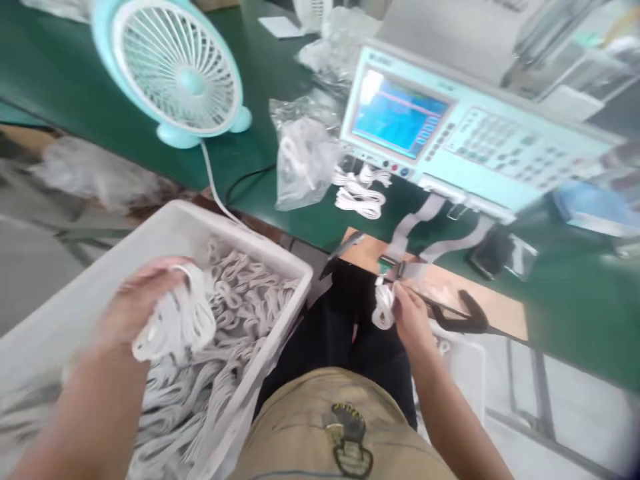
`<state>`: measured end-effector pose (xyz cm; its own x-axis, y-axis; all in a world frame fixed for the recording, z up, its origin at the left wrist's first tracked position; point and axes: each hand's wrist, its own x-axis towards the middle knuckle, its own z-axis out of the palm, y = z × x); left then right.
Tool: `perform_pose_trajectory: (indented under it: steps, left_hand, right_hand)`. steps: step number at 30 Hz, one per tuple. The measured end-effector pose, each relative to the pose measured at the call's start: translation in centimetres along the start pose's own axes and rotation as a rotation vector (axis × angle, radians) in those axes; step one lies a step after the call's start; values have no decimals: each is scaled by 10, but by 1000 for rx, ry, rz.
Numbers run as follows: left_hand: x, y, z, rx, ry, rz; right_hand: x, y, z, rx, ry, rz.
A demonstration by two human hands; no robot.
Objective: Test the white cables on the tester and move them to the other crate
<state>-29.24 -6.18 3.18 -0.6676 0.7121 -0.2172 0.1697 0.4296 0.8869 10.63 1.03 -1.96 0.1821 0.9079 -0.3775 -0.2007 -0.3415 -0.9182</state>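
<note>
Several coiled white cables (pixel 183 313) are gripped in my left hand (pixel 135 300), which is blurred and raised over a white bin (pixel 300 270). Many more coiled cables (pixel 240 287) fill that bin. On the other side, my right hand (pixel 413 310) is closed on one small coiled white cable (pixel 384 305). The upper end of this cable is at a small green connector board (pixel 385 265) by the table's edge; whether it is plugged in cannot be made out. Flat grey ribbon cables (pixel 413 223) run from the board area up to a tester (pixel 480 143) with a lit blue screen.
A light-blue fan (pixel 180 77) stands at the back left of the green table (pixel 250 193). Near the tester lie a clear plastic bag (pixel 305 167) and more coiled cables (pixel 361 200). A wooden board (pixel 500 307) with a black-handled tool (pixel 463 317) borders the front edge. A second white bin (pixel 473 373) sits below.
</note>
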Motion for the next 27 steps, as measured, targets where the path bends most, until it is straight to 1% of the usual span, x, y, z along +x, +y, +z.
perform_pose_trajectory:
  steps: [1,2,3,4,5,7,8,9,10,12,14,16,18,20,22,24,25,27]
  left_hand:
    - [-14,15,24,-105,-252,-97]
    - [-30,28,50,-173,-445,-176]
    - [-47,40,77,-191,-583,-218]
    - [-62,49,105,-172,-688,-251]
    - [-74,55,133,-172,-774,-257]
    - [-87,59,181,-225,-887,-268]
    - [-89,58,199,-272,-939,-284]
    - [-89,56,214,-323,-987,-305]
    - [-88,54,225,-369,-1031,-326]
    - [-85,52,239,-416,-1098,-344]
    - [-85,53,245,-404,-1125,-318]
    - [-87,55,247,-366,-1110,-274]
    - [-90,56,247,-344,-1061,-251]
    - [-94,54,246,-344,-1018,-260]
    - [-101,51,244,-352,-1013,-296]
    - [-110,44,241,-357,-1046,-348]
    - [-115,40,240,-360,-1065,-379]
    - [-124,30,239,-374,-1095,-442]
  right_hand:
    - [1,1,-1,17,-4,4]
    - [2,2,-2,27,-9,6]
    - [2,4,-3,36,-15,6]
    - [2,5,-4,45,-24,4]
    - [1,5,-4,54,-35,3]
    - [0,5,-4,71,-63,1]
    - [0,4,-4,77,-75,-1]
    - [-1,4,-4,78,-84,-3]
    - [-1,3,-3,75,-90,-6]
    - [-2,0,-3,67,-91,-22]
    - [-2,-1,-2,62,-82,-40]
    - [-3,0,1,63,-73,-59]
    - [-6,1,5,56,-68,-78]
    - [-12,2,9,26,-69,-100]
    - [-22,3,5,-38,-81,-116]
    - [-33,1,-12,-166,-119,-131]
    - [-39,-1,-26,-273,-158,-143]
    - [-51,-7,-61,-591,-255,-187]
